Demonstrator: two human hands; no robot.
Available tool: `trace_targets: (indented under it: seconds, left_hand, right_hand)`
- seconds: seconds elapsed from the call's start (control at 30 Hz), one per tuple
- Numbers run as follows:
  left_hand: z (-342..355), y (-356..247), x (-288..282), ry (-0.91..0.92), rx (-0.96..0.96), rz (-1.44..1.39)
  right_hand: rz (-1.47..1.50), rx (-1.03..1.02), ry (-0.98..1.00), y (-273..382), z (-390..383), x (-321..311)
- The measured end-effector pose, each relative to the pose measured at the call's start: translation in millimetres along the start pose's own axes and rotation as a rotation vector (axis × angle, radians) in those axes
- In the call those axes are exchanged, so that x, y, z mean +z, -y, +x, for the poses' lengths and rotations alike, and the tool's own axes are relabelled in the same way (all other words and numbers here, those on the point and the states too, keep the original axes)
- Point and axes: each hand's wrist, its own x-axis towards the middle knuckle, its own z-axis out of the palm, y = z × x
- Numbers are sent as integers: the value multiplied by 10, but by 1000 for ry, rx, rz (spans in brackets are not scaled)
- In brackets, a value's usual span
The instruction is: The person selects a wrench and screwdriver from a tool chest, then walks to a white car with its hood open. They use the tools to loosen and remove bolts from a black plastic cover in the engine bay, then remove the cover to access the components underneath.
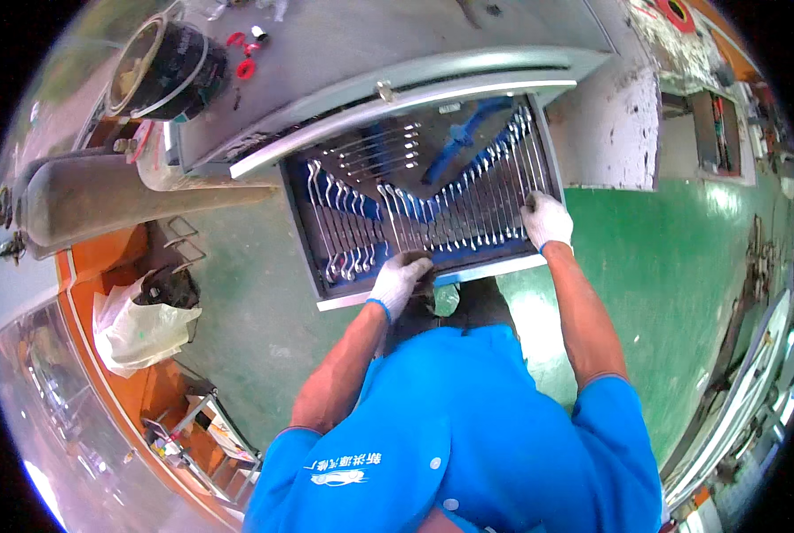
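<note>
A pulled-out tool drawer [468,272] holds rows of shiny combination wrenches [397,226] set in a blue and black insert. My left hand [399,280], in a white glove with dark, dirty fingers, is closed over the drawer's front edge, below the middle wrenches. At the right end of the row, my right hand [548,220], also gloved, has its fingers curled at the lower end of a long wrench [531,155]. Its fingertips are partly hidden. Shorter wrenches [379,151] lie crosswise at the back of the drawer.
The drawer sits in a grey metal cabinet [397,49]. On its top stand a black bucket [179,75] and small red rings [246,68]. A large tan tank-like body [104,195] is at left, above a white plastic bag [135,333]. Green floor [628,258] stretches right.
</note>
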Motion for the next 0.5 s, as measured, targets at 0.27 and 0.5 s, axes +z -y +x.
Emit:
trace_targets:
  seconds: [0.27, 0.5]
  left_hand:
    - [91, 130, -197, -16, 4, -1]
    - [-265, 152, -399, 67, -67, 129]
  right_hand:
    - [147, 31, -175, 147, 649, 39]
    - [129, 136, -47, 179, 905, -124]
